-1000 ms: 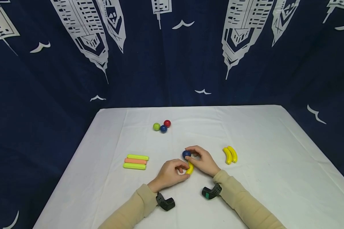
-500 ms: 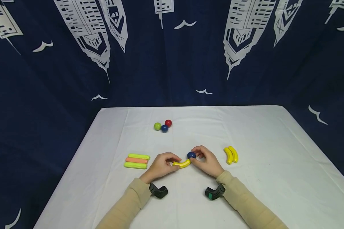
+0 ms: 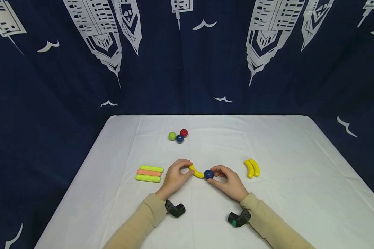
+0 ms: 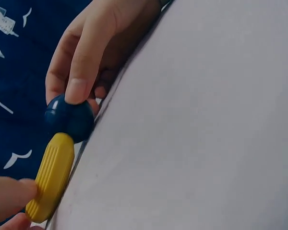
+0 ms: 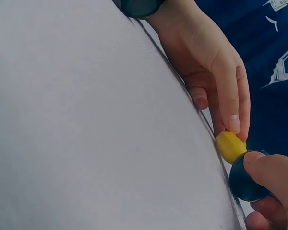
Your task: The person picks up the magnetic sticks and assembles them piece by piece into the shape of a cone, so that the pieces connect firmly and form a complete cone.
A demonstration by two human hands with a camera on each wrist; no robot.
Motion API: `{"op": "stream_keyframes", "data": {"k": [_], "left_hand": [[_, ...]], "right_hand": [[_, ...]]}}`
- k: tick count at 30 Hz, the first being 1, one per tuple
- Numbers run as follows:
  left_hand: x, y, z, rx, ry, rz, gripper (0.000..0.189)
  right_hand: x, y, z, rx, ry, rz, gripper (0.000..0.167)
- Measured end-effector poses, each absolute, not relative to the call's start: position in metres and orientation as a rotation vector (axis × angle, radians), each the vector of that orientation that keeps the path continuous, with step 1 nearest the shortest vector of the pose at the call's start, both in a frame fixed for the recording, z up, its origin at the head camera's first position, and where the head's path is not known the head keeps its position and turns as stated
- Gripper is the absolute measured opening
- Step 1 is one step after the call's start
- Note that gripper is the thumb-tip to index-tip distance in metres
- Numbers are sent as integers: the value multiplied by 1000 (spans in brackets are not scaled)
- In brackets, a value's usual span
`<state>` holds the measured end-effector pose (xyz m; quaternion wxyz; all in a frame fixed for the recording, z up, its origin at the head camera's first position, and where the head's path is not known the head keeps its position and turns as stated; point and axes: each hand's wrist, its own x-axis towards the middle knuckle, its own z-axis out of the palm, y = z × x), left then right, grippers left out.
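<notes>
My left hand (image 3: 174,175) pinches one end of a curved yellow stick (image 3: 198,174) with ridged sides, shaped like a small banana. The other end of that stick touches a dark blue ball (image 3: 208,174), which my right hand (image 3: 229,181) grips between thumb and fingers. In the left wrist view the yellow stick (image 4: 52,177) meets the blue ball (image 4: 69,119) end-on, and the right thumb lies on the ball. The right wrist view shows the blue ball (image 5: 249,179) nearest, with the yellow stick (image 5: 231,147) behind it.
Left of my hands lie two lime-green sticks (image 3: 148,178) with an orange stick (image 3: 149,173) between them. Farther back sit a green ball (image 3: 172,136), a red ball (image 3: 184,132) and another blue ball (image 3: 179,139). Two curved yellow sticks (image 3: 251,168) lie to the right on the white-covered table (image 3: 283,138).
The held yellow stick has turned from nearly upright to slanting, its left end now raised farther back. My left hand moved left and away from me; my right hand shifted right with the ball.
</notes>
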<state>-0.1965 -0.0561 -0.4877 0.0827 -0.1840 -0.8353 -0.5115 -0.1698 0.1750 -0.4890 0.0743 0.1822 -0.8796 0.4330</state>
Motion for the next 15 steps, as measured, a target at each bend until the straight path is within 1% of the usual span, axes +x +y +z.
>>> {"op": "stream_keyframes", "data": {"k": [4,10,15], "left_hand": [[-196,-52,-489,-525,-2529,-1471,24],[-195,-52,-488,-551,-2573,-1399,35],[-196,-53,-489,-566,-2579,-1383,35]], "right_hand": [[-168,176,-488,568,-2619,1279,32],[-168,176,-489,604,-2623,1252,31],[-171,179,-483,689,-2599,1324,41]]}}
